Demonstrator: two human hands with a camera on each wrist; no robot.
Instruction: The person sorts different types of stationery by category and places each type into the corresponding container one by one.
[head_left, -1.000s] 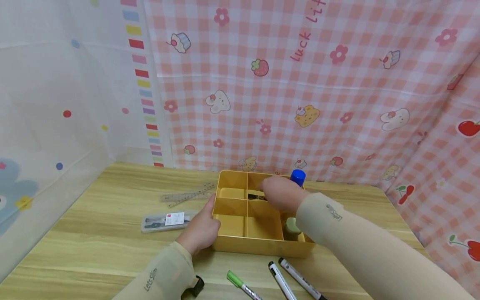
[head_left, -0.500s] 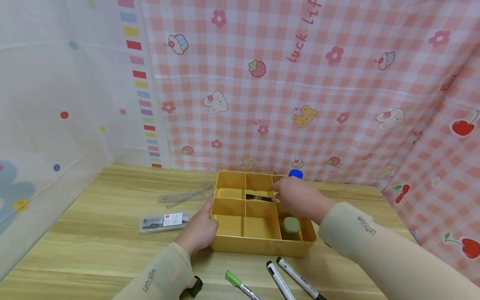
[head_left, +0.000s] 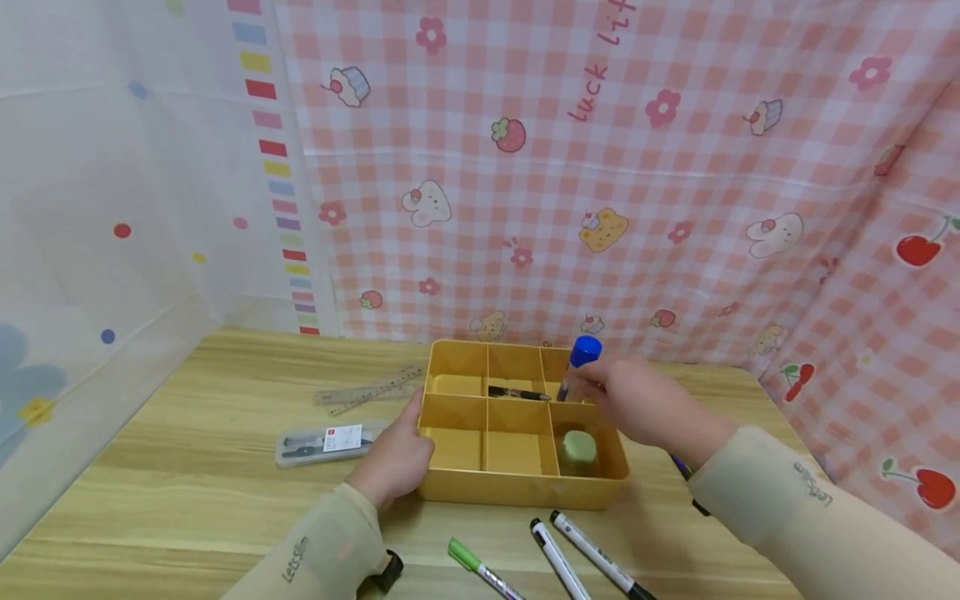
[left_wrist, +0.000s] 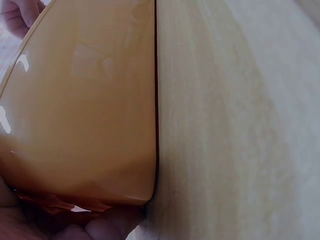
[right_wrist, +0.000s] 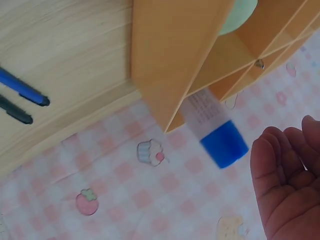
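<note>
A yellow divided box (head_left: 517,490) stands on the table. My left hand (head_left: 397,460) grips its left side; in the left wrist view, the fingers (left_wrist: 107,224) bend along the box's end. Beside the back right compartment is my right hand (head_left: 637,404), its fingers loosely bent around nothing in the right wrist view. A clear bottle with a blue cap (head_left: 586,350) leans in that compartment, close to those fingertips. In the back middle compartment lies a black pen (head_left: 517,392). The front right compartment holds a light green rounded object (head_left: 579,450).
Clear rulers (head_left: 367,393) and a compass set in a clear case (head_left: 322,445) lie left of the box. In front are a green-capped marker (head_left: 480,567) and two white-barrelled markers (head_left: 596,552). Dark and blue pens (right_wrist: 22,87) lie to the right. A checked cloth (head_left: 465,167) hangs behind.
My right hand has let go of the black pen in the back middle compartment and moved right, uncovering the pen and more of the blue-capped bottle. The left hand stays on the box.
</note>
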